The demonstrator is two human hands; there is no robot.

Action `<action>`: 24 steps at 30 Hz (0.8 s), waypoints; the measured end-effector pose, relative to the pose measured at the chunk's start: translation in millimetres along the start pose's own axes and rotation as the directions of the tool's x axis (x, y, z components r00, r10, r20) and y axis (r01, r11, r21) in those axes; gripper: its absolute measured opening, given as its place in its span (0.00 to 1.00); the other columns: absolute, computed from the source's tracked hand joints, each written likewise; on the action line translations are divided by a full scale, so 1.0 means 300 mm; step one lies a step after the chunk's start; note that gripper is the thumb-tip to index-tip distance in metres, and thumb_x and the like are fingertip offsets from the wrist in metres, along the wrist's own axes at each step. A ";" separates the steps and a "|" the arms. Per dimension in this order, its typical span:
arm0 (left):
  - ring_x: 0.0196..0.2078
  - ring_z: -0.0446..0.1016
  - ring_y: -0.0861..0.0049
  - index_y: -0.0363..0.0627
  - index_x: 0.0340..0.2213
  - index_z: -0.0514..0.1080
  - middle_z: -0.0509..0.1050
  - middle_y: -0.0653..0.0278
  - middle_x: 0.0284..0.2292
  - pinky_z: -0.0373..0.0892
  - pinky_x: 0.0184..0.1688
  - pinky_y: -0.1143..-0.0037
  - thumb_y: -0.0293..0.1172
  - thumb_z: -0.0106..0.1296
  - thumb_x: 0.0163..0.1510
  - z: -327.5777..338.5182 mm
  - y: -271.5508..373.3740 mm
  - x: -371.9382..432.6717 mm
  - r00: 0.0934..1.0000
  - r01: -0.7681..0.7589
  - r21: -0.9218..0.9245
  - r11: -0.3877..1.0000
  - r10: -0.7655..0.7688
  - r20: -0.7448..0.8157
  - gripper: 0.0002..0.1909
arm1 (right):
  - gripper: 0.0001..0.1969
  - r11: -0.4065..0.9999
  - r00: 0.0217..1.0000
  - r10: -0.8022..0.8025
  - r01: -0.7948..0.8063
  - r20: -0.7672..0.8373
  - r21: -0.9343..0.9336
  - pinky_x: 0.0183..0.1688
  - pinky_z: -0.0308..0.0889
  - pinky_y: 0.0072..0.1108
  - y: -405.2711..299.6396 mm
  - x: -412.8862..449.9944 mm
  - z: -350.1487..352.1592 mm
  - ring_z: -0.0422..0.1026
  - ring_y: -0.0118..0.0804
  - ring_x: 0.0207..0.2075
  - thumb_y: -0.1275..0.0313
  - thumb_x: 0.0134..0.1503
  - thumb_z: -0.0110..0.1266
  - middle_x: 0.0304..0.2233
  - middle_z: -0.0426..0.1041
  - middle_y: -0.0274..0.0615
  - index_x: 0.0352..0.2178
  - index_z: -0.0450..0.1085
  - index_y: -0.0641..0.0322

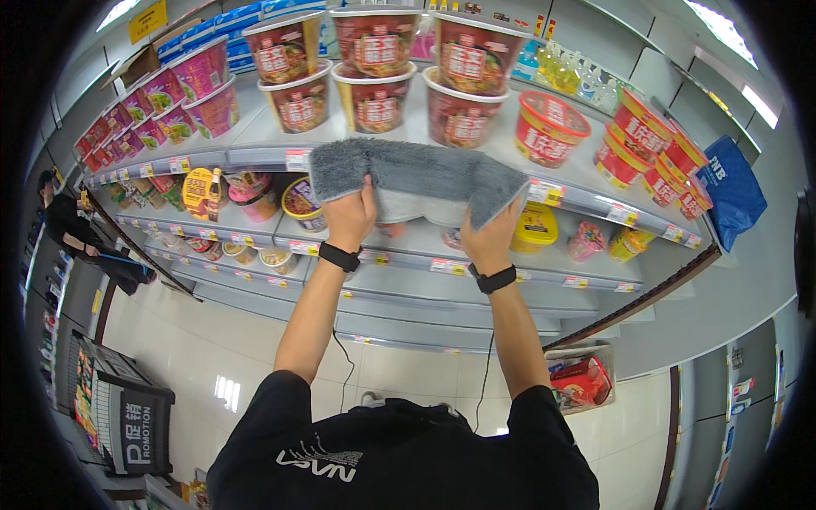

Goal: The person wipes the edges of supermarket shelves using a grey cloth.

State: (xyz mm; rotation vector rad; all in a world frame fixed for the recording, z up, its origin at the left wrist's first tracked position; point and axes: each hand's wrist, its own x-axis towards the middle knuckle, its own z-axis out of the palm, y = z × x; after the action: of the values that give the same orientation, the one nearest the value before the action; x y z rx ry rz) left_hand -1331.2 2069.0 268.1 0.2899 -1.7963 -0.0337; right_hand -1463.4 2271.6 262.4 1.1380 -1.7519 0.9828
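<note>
A grey plush cloth point(421, 172) is stretched between my two hands, in front of the front edge of the shop shelf point(255, 157). My left hand point(352, 215) grips its left end, thumb on top. At the right end my right hand point(491, 234) holds a drooping corner; some of its fingers are hidden by the cloth. Behind the cloth, stacked brown instant noodle tubs point(376, 105) stand on the shelf. A red noodle tub point(551, 131) stands to their right. Below the right hand's level of shelf sits a yellow tub point(534, 228). Both wrists wear black bands.
Pink noodle tubs point(213, 108) line the left of the shelf, red ones the right. A blue bag point(733, 191) hangs at the shelf's right end. A basket point(609, 376) stands on the floor. Another person point(83, 233) is at far left, near a promotion bin point(137, 421).
</note>
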 end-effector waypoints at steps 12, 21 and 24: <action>0.36 0.68 0.52 0.38 0.31 0.72 0.71 0.51 0.32 0.62 0.42 0.60 0.29 0.47 0.49 0.343 0.736 -0.035 0.996 -0.029 -0.147 0.989 0.041 0.076 0.09 | 0.22 0.986 0.988 -0.034 0.009 -0.148 -0.166 0.57 0.48 0.43 0.622 -0.098 -0.495 0.55 0.64 0.54 0.76 0.45 0.51 0.48 0.63 0.57 0.44 0.63 0.69; 0.46 0.66 0.57 0.41 0.36 0.72 0.72 0.56 0.40 0.56 0.53 0.61 0.32 0.47 0.46 0.410 1.014 -0.019 0.990 -0.021 -0.288 0.957 0.061 0.129 0.14 | 0.19 0.965 0.979 0.078 -0.122 -0.191 -0.231 0.56 0.49 0.38 0.822 -0.132 -0.682 0.58 0.57 0.53 0.77 0.49 0.46 0.47 0.65 0.56 0.45 0.64 0.71; 0.48 0.66 0.58 0.42 0.38 0.71 0.72 0.56 0.41 0.55 0.54 0.62 0.32 0.47 0.46 0.398 0.999 -0.011 0.987 -0.037 -0.331 0.943 0.086 0.133 0.16 | 0.20 0.939 0.977 0.121 -0.170 -0.174 -0.298 0.56 0.49 0.38 0.802 -0.138 -0.681 0.58 0.58 0.53 0.77 0.49 0.46 0.48 0.64 0.56 0.45 0.64 0.70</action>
State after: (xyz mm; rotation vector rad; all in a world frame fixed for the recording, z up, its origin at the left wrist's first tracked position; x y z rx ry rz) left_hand -1498.4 2344.0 288.6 -0.0086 -1.9083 -0.3137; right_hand -1635.7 2539.3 257.9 0.7217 -1.8072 0.8186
